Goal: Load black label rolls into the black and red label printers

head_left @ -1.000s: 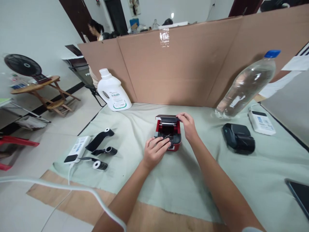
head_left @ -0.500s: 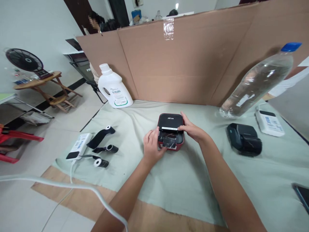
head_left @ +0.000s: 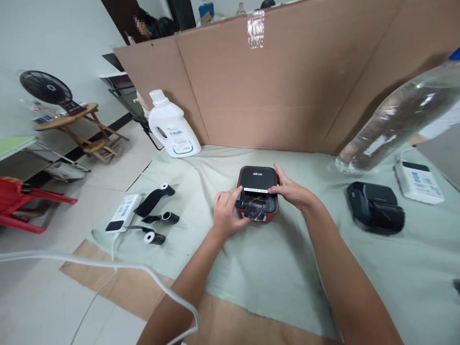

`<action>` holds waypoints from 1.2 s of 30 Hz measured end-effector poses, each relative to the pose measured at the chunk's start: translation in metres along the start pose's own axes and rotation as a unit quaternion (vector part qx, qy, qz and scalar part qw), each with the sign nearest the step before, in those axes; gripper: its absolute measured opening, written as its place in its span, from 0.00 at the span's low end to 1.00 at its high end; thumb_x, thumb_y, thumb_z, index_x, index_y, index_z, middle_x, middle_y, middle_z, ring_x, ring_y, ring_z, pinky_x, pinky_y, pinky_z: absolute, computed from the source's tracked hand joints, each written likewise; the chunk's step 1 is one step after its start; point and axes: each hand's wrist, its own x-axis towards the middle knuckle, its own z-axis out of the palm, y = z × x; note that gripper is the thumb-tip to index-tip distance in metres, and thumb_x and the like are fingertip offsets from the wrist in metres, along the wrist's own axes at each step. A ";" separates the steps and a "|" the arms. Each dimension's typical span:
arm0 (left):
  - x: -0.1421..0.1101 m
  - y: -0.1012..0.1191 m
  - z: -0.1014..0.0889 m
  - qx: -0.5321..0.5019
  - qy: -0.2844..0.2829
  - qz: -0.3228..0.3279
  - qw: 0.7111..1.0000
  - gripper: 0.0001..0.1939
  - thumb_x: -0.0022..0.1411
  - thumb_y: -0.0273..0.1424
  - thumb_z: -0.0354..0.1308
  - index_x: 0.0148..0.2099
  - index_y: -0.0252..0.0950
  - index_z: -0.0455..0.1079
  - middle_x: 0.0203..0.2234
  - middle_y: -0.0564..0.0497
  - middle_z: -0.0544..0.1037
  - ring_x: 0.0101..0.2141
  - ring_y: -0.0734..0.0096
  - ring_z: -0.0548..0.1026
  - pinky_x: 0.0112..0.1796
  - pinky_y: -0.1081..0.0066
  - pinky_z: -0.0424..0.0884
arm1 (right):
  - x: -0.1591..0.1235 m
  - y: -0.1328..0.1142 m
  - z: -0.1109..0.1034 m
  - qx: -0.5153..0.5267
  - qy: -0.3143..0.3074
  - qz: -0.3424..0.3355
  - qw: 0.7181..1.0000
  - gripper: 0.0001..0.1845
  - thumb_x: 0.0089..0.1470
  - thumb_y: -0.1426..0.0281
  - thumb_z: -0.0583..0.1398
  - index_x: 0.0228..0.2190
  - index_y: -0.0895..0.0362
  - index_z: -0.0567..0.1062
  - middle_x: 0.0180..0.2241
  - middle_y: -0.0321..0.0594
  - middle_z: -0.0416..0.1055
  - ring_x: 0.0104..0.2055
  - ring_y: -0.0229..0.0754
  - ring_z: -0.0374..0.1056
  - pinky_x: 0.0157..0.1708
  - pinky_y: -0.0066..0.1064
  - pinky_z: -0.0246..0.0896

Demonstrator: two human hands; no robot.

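Note:
A small red and black label printer point(head_left: 258, 178) lies on the pale green cloth in front of me, between my two hands. A dark, marbled strip point(head_left: 255, 208) shows at its near side, below a thin white strip. My left hand point(head_left: 227, 211) grips the printer's left side and near left corner, its fingers at the edge and its thumb near the front. My right hand point(head_left: 290, 190) holds the right side, with its thumb by the end of the white strip and a finger along the far right edge. The undersides of both hands' grips are hidden.
Three black rolls point(head_left: 155, 238) lie to the left beside a white box-like device point(head_left: 124, 213) with a cable. A white jug point(head_left: 174, 125) and a large water bottle point(head_left: 402, 115) stand before the cardboard wall point(head_left: 266, 91). A black device point(head_left: 375, 207) lies right.
The camera view has shifted slightly. Both hands remain on the printer, and the dark strip at its near side now looks flatter and more clearly marbled.

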 end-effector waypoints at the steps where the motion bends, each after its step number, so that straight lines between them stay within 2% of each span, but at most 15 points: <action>1: -0.001 -0.001 0.001 -0.009 0.008 0.002 1.000 0.41 0.58 0.54 0.61 0.67 0.37 0.64 0.50 0.38 0.79 0.48 0.50 0.76 0.53 0.54 0.64 | 0.000 0.000 0.000 -0.001 0.004 -0.001 1.000 0.70 0.40 0.67 0.69 0.74 0.50 0.34 0.71 0.46 0.54 0.73 0.52 0.49 0.72 0.47 0.42; 5: -0.005 -0.004 0.007 -0.032 0.030 0.010 0.999 0.38 0.59 0.50 0.61 0.66 0.38 0.63 0.55 0.37 0.77 0.50 0.49 0.76 0.53 0.54 0.64 | -0.002 0.005 0.001 0.016 0.022 -0.002 1.000 0.65 0.40 0.66 0.69 0.72 0.46 0.43 0.70 0.43 0.55 0.72 0.52 0.52 0.72 0.47 0.45; 10: -0.008 -0.005 0.009 -0.016 0.007 -0.015 1.000 0.38 0.61 0.52 0.58 0.68 0.39 0.61 0.57 0.37 0.76 0.52 0.49 0.75 0.53 0.53 0.65 | 0.003 0.018 0.002 0.056 -0.012 -0.019 0.998 0.47 0.44 0.65 0.66 0.64 0.42 0.59 0.60 0.37 0.69 0.62 0.53 0.65 0.64 0.48 0.60; 14: -0.010 -0.006 0.010 -0.024 0.023 0.000 0.999 0.41 0.63 0.53 0.57 0.71 0.39 0.55 0.58 0.36 0.75 0.52 0.50 0.76 0.53 0.54 0.66 | 0.007 0.022 0.003 0.065 -0.013 -0.034 0.997 0.35 0.46 0.64 0.66 0.57 0.42 0.66 0.55 0.35 0.73 0.56 0.52 0.69 0.56 0.45 0.66; 18: -0.012 -0.009 0.012 -0.042 0.027 0.012 0.999 0.44 0.63 0.55 0.58 0.72 0.39 0.51 0.59 0.34 0.73 0.56 0.48 0.74 0.55 0.52 0.66 | 0.007 0.021 0.003 0.066 -0.009 -0.024 0.998 0.32 0.48 0.62 0.63 0.56 0.43 0.67 0.53 0.36 0.75 0.53 0.53 0.70 0.51 0.45 0.68; 22: -0.011 -0.014 0.015 -0.127 0.033 -0.027 0.991 0.42 0.66 0.57 0.52 0.71 0.36 0.51 0.60 0.32 0.69 0.55 0.50 0.72 0.53 0.53 0.70 | 0.007 0.023 0.000 0.074 -0.012 -0.012 0.997 0.35 0.45 0.64 0.62 0.57 0.42 0.67 0.51 0.35 0.76 0.51 0.52 0.71 0.51 0.44 0.68; 24: -0.009 -0.016 0.015 -0.212 0.033 -0.085 0.973 0.39 0.68 0.57 0.47 0.70 0.36 0.52 0.61 0.32 0.68 0.52 0.54 0.73 0.51 0.55 0.71 | 0.006 0.023 0.000 0.077 -0.016 -0.007 0.997 0.36 0.45 0.64 0.63 0.58 0.42 0.67 0.50 0.36 0.76 0.51 0.53 0.71 0.52 0.46 0.67; 26: -0.005 -0.017 0.015 -0.292 0.014 -0.173 0.940 0.34 0.69 0.56 0.44 0.64 0.37 0.59 0.57 0.36 0.72 0.48 0.58 0.74 0.49 0.59 0.72 | 0.006 0.022 0.001 0.073 -0.020 -0.007 0.997 0.36 0.45 0.62 0.63 0.58 0.42 0.67 0.49 0.36 0.77 0.51 0.54 0.71 0.52 0.47 0.67; 28: 0.000 -0.017 0.012 -0.359 -0.027 -0.267 0.894 0.27 0.68 0.56 0.47 0.51 0.38 0.67 0.43 0.44 0.77 0.41 0.62 0.75 0.44 0.63 0.72 | 0.006 0.021 0.002 0.070 -0.024 -0.012 0.997 0.37 0.45 0.62 0.64 0.58 0.42 0.67 0.51 0.36 0.76 0.51 0.53 0.71 0.53 0.47 0.67; 30: 0.008 -0.016 0.007 -0.414 -0.073 -0.335 0.843 0.23 0.65 0.55 0.52 0.37 0.39 0.65 0.29 0.52 0.72 0.32 0.68 0.71 0.36 0.68 0.70 | 0.004 0.019 0.002 0.066 -0.026 -0.016 0.997 0.38 0.44 0.62 0.65 0.59 0.41 0.67 0.53 0.36 0.75 0.53 0.53 0.70 0.54 0.46 0.66; 32: 0.017 -0.015 -0.001 -0.454 -0.109 -0.358 0.809 0.23 0.63 0.54 0.55 0.31 0.39 0.61 0.24 0.55 0.65 0.26 0.72 0.65 0.30 0.72 0.64 | 0.002 0.015 0.000 0.045 -0.029 -0.015 0.998 0.40 0.44 0.62 0.66 0.60 0.41 0.66 0.56 0.36 0.72 0.55 0.53 0.69 0.53 0.45 0.67; 36: 0.041 -0.012 -0.021 -0.456 -0.186 -0.341 0.801 0.23 0.59 0.48 0.61 0.26 0.38 0.59 0.22 0.56 0.61 0.24 0.76 0.61 0.27 0.74 0.58 | -0.010 0.000 -0.012 -0.069 -0.043 0.021 0.996 0.41 0.48 0.60 0.66 0.63 0.39 0.64 0.64 0.37 0.66 0.60 0.55 0.66 0.48 0.41 0.71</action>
